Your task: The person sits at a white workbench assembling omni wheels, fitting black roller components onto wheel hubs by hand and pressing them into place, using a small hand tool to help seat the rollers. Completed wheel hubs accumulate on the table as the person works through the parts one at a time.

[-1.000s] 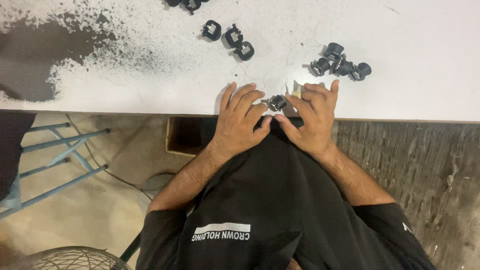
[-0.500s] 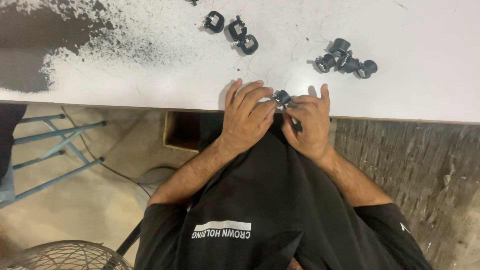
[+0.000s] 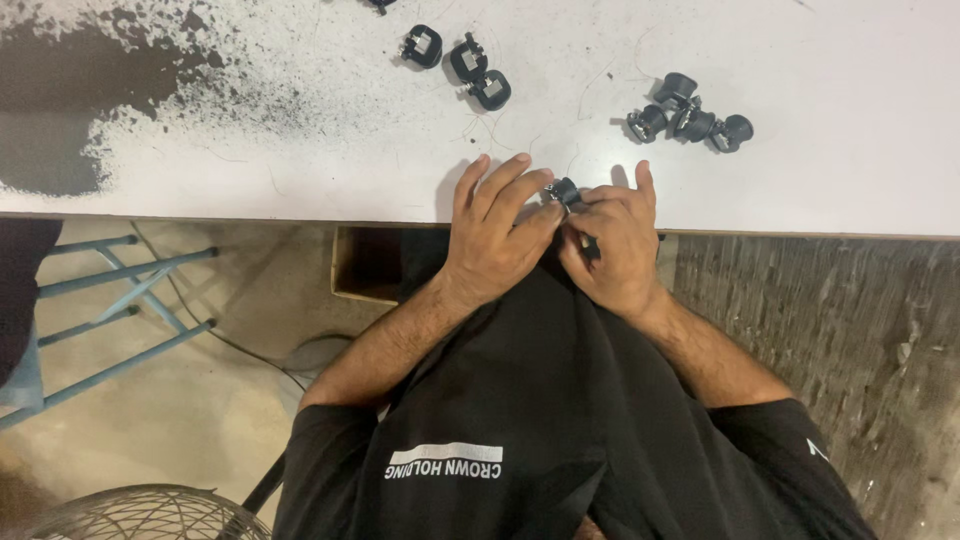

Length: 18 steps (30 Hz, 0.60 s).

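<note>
My left hand (image 3: 495, 235) and my right hand (image 3: 615, 250) meet at the near edge of the white table (image 3: 300, 180). Together they pinch a small black plastic part with a metal tip (image 3: 563, 190), which pokes out between the fingertips. The black cloth of my shirt (image 3: 545, 400) is pulled up under both hands and bunched against the part. Most of the part is hidden by my fingers.
A cluster of several similar black parts (image 3: 690, 115) lies beyond my right hand, and three more (image 3: 455, 60) lie further left. The table has a dark worn patch (image 3: 60, 100) at left. Below are a blue metal frame (image 3: 110, 300), a fan grille (image 3: 140, 515) and a cardboard box (image 3: 375, 265).
My left fingers have curled in over the part, which now sits higher between the fingertips. Both hands stay at the table's edge.
</note>
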Each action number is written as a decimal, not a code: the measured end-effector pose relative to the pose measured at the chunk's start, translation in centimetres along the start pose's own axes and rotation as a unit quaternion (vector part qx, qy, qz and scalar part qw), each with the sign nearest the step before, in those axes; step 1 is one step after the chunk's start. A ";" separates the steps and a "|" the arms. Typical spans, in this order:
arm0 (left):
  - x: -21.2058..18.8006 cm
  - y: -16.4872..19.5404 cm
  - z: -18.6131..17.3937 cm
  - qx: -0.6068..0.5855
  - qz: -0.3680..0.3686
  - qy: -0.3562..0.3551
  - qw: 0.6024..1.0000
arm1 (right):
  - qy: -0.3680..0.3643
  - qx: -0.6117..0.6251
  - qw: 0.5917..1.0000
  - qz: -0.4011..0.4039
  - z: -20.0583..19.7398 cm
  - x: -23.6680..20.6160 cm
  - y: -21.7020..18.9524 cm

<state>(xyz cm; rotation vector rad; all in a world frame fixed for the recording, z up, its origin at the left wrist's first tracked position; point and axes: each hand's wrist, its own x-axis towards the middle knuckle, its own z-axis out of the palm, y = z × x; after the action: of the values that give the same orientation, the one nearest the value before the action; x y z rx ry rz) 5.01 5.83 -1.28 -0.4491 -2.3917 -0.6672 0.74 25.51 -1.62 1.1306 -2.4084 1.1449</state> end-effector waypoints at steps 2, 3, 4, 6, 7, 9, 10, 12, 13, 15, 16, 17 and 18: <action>0.2 0.0 0.2 -0.011 -0.032 0.001 0.999 | -0.002 -0.001 1.000 0.001 0.0 0.0 0.0; 0.2 0.0 0.2 -0.016 -0.048 0.001 0.999 | -0.006 -0.003 1.000 0.000 0.0 0.0 0.0; 0.2 0.0 0.3 -0.023 -0.067 -0.014 0.997 | -0.008 -0.006 1.000 0.000 0.0 0.0 -0.1; 0.2 0.0 0.2 -0.039 -0.108 -0.046 0.992 | -0.002 -0.006 1.000 0.004 0.0 0.0 -0.1; 0.1 0.0 0.1 -0.044 -0.113 -0.048 0.991 | 0.000 -0.006 1.000 0.005 0.1 0.0 0.0; 0.1 0.0 0.1 -0.053 -0.124 -0.048 0.990 | 0.003 -0.005 1.000 0.001 0.1 -0.1 0.1; 0.1 0.0 0.1 -0.062 -0.130 -0.050 0.988 | 0.004 -0.004 1.000 -0.001 0.1 -0.1 0.1; 0.2 0.0 0.1 -0.079 -0.144 -0.054 0.985 | 0.008 -0.010 1.000 -0.012 0.1 -0.4 0.2; 0.2 -0.1 0.1 -0.079 -0.142 -0.056 0.985 | 0.011 -0.014 1.000 -0.018 0.1 -0.6 0.3; 0.3 -0.1 0.1 -0.080 -0.140 -0.064 0.985 | 0.007 -0.006 0.999 -0.046 0.2 -0.9 0.4; 0.3 -0.1 0.0 -0.082 -0.140 -0.064 0.985 | 0.004 -0.002 0.998 -0.059 0.4 -1.1 0.4; 0.3 -0.1 -0.1 -0.085 -0.139 -0.065 0.984 | 0.008 -0.005 0.998 -0.055 0.5 -1.2 0.4; 0.3 -0.1 -0.1 -0.087 -0.138 -0.066 0.984 | 0.013 -0.008 0.999 -0.050 0.7 -1.3 0.5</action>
<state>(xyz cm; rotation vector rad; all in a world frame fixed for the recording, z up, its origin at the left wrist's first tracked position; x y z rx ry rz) 4.77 5.67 -1.03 -0.2395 -2.5581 -1.0050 1.32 25.90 -2.97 1.2094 -2.3095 1.0991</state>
